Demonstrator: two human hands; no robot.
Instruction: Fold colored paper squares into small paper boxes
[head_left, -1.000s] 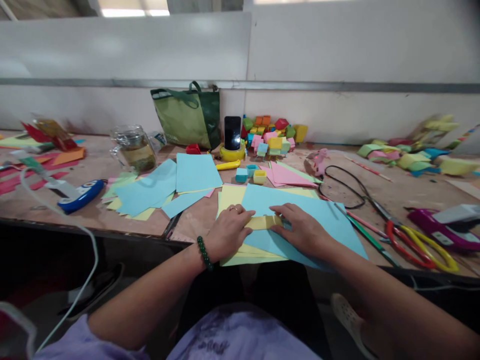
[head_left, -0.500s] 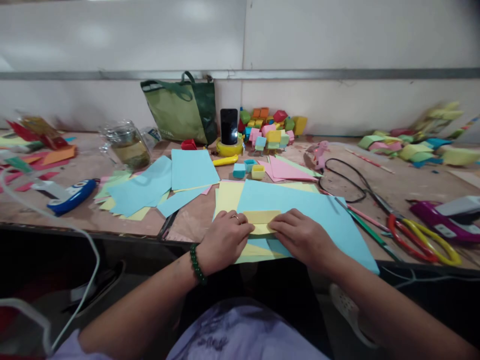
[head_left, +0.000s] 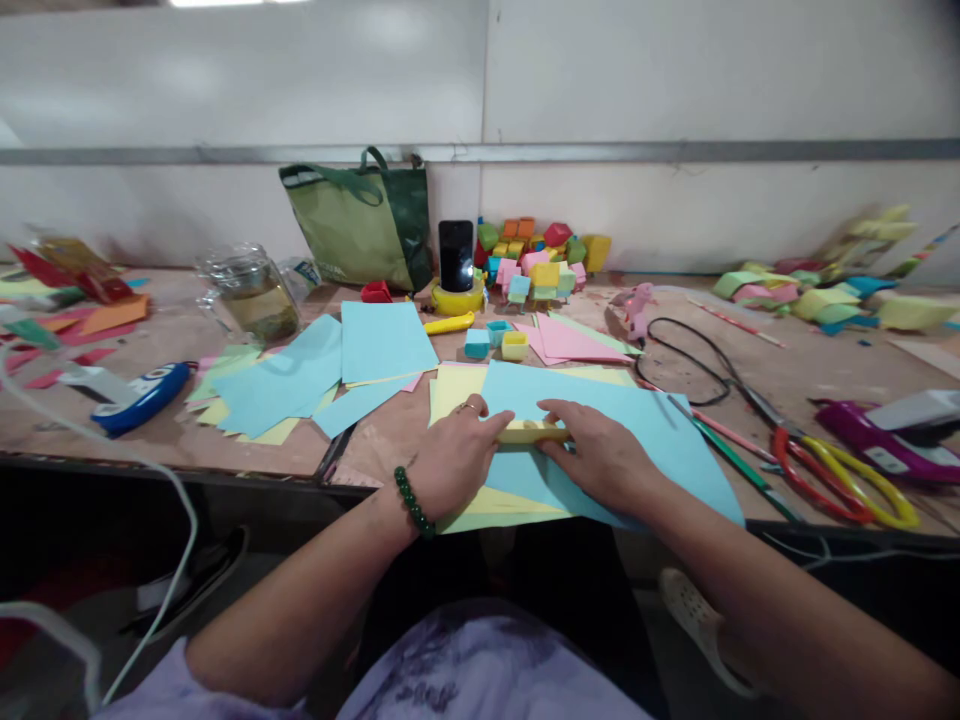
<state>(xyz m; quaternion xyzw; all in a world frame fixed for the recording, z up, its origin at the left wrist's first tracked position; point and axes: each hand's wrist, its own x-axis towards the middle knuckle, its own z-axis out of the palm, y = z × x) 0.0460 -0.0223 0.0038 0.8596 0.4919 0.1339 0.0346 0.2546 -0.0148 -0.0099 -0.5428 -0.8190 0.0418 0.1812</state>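
A narrow strip of folded yellow paper (head_left: 529, 433) lies between my hands, over a stack of blue and yellow sheets. My left hand (head_left: 459, 455), with a ring and a green bead bracelet, grips its left end. At the right end, the thumb and fingers of my right hand (head_left: 600, 452) close around the paper. Underneath, a large blue sheet (head_left: 652, 425) spreads to the right and over the table's front edge. Just beyond the stack sit small paper boxes: a yellow one (head_left: 515, 346) and two blue ones (head_left: 477, 345).
Scissors (head_left: 825, 480), a green pencil (head_left: 742, 465) and a purple glue gun (head_left: 877, 440) lie right. Left are loose blue sheets (head_left: 285, 375), a blue glue gun (head_left: 146, 395) and a glass jar (head_left: 251, 300). Behind stand a green bag (head_left: 352, 225), a phone (head_left: 456, 255) and colourful paper shapes (head_left: 544, 275).
The yellow paper has gone from a flatter piece with a crease to a narrow folded strip. My right hand's fingers have lifted and wrapped around its end.
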